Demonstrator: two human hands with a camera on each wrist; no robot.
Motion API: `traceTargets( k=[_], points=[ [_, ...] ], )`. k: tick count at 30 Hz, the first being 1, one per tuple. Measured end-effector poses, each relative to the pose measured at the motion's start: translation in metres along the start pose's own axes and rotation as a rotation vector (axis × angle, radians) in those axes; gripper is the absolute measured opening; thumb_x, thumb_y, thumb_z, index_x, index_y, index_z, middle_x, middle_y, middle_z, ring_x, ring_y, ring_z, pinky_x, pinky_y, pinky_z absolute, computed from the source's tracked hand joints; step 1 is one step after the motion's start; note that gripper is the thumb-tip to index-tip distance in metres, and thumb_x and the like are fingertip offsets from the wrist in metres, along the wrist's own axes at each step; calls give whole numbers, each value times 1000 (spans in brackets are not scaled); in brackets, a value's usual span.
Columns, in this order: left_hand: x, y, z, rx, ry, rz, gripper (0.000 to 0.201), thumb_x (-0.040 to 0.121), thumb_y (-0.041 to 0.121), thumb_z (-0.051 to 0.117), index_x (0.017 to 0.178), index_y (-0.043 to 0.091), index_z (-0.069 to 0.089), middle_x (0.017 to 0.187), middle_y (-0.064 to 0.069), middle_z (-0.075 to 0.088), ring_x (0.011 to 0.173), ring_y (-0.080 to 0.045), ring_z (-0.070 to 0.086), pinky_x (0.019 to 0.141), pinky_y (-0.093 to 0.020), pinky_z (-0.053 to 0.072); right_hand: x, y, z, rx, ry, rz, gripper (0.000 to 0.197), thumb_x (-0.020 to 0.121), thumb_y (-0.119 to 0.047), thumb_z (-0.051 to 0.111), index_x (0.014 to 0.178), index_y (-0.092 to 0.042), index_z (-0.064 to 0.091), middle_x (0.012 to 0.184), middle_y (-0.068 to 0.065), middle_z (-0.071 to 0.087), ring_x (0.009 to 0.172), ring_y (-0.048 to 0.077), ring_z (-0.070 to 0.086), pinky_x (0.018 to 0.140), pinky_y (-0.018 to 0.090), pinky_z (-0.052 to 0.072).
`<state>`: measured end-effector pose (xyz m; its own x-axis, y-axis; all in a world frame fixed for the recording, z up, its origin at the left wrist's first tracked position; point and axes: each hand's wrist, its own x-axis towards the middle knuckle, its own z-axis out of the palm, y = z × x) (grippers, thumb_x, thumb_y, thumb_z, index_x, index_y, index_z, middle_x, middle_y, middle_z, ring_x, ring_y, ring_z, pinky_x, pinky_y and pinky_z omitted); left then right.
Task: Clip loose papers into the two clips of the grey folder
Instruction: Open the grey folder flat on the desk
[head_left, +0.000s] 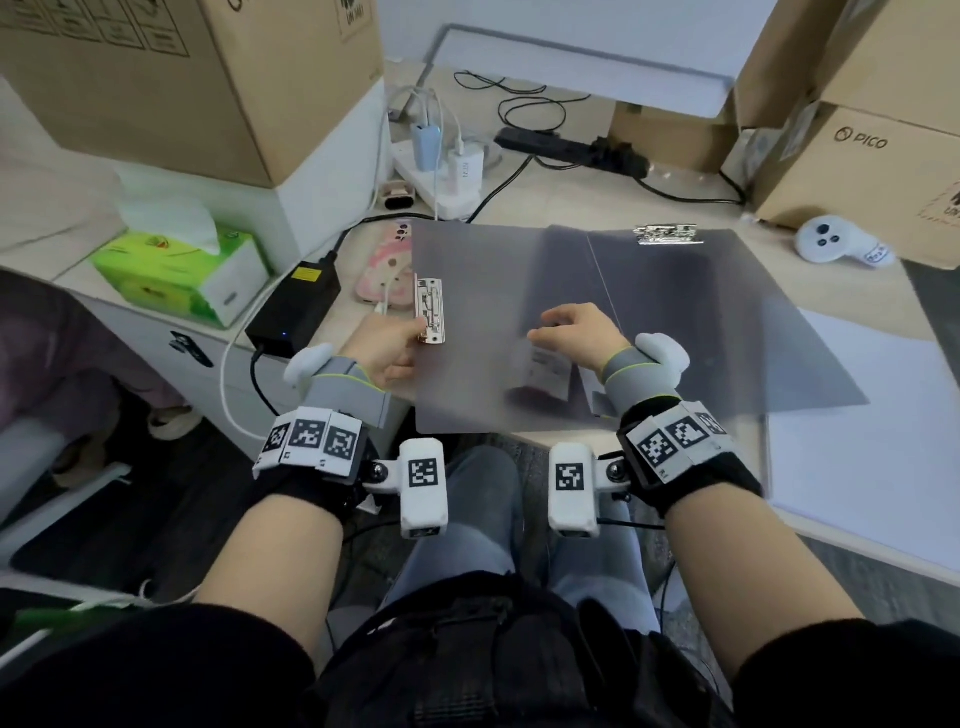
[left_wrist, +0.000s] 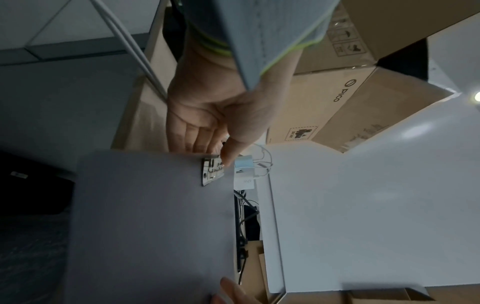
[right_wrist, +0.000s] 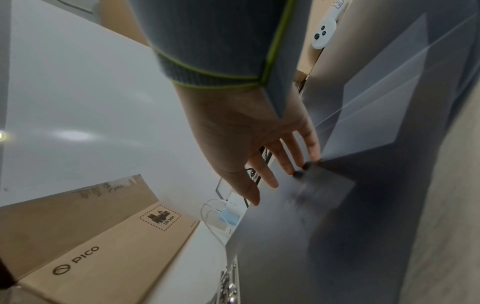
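Note:
The grey folder (head_left: 493, 270) lies open on the desk, its left half sticking out over the front edge. One metal clip (head_left: 430, 310) sits on its left edge and a second clip (head_left: 666, 235) at the far edge of the right half. My left hand (head_left: 392, 343) pinches the left edge at the side clip (left_wrist: 213, 170), with the thumb (left_wrist: 231, 152) on top and the fingers underneath. The right hand (head_left: 576, 330) rests with straight fingers (right_wrist: 291, 164) on the folder (right_wrist: 337, 246) near its fold. White paper (head_left: 857, 457) lies to the right, partly under the folder.
A green tissue box (head_left: 176, 270), a black power brick (head_left: 296, 306) and a pink phone (head_left: 387, 270) sit left of the folder. Behind it are a power strip with chargers (head_left: 447, 176) and cables. Cardboard boxes (head_left: 857, 156) and a white controller (head_left: 836, 244) stand at the back right.

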<state>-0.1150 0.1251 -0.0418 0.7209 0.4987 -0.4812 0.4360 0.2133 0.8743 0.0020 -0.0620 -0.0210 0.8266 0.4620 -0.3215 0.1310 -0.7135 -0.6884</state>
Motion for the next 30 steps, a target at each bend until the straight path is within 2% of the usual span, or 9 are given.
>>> traceTargets(
  k=[3, 5, 8, 11, 15, 19, 22, 26, 30],
  points=[
    [9, 0, 5, 7, 22, 20, 23, 95, 9, 47, 74, 12, 57, 74, -7, 53, 54, -15, 46, 50, -25, 35, 7, 2, -1, -68, -11, 25, 50, 83, -30, 64, 131, -18, 55, 139, 7, 51, 134, 28, 42, 113, 37, 33],
    [13, -2, 8, 19, 41, 17, 24, 95, 6, 47, 73, 12, 56, 71, -6, 53, 49, -13, 51, 47, -22, 38, 11, 4, 0, -108, -21, 37, 51, 84, -33, 63, 132, -22, 53, 144, 8, 39, 135, 32, 36, 116, 40, 29],
    [16, -6, 13, 16, 77, 21, 17, 93, 4, 50, 79, 7, 60, 72, -3, 58, 47, -8, 61, 46, -19, 49, 15, 10, 3, -83, -73, 21, 58, 87, -32, 61, 141, -25, 41, 144, 7, 22, 135, 26, 35, 117, 36, 25],
    [19, -9, 18, 58, 139, 36, 14, 91, 4, 53, 80, 8, 61, 71, -3, 57, 63, -15, 54, 58, -25, 45, 17, 15, -1, -47, -117, 12, 63, 87, -32, 61, 144, -30, 35, 141, 5, 19, 129, 20, 38, 112, 34, 36],
    [22, -11, 20, 182, 193, 94, 18, 91, 7, 54, 100, -2, 66, 67, -3, 56, 57, -13, 48, 58, -27, 42, 20, 17, -2, -33, -138, 24, 63, 88, -32, 61, 145, -32, 33, 141, 5, 18, 120, 18, 41, 107, 35, 42],
    [11, -3, 15, 113, 3, 19, 21, 97, 20, 45, 105, 10, 61, 87, -7, 61, 63, -16, 54, 56, -25, 49, 24, 20, 7, -146, -69, 1, 69, 85, -31, 61, 146, -30, 29, 138, 6, 21, 132, 21, 35, 116, 30, 27],
    [-4, 11, 9, 130, -74, -35, 28, 96, 40, 40, 93, 21, 60, 82, 2, 61, 63, -16, 52, 58, -25, 48, 25, 21, 8, -186, -54, 6, 71, 84, -31, 61, 146, -31, 28, 138, 6, 22, 131, 23, 37, 114, 29, 26],
    [-7, 19, 6, 337, 76, 169, 31, 92, 46, 47, 98, 19, 59, 84, 2, 63, 58, -21, 60, 66, -35, 55, 28, 24, 7, -169, -55, -3, 70, 84, -32, 61, 146, -31, 29, 137, 7, 22, 131, 23, 36, 116, 33, 29],
    [3, 27, 5, 409, 152, 354, 33, 93, 34, 50, 70, 14, 63, 77, -5, 66, 40, -3, 59, 56, -28, 54, 30, 26, 7, -144, -54, -9, 69, 84, -34, 61, 145, -30, 30, 129, 4, 23, 128, 24, 40, 111, 38, 37]
  ],
)
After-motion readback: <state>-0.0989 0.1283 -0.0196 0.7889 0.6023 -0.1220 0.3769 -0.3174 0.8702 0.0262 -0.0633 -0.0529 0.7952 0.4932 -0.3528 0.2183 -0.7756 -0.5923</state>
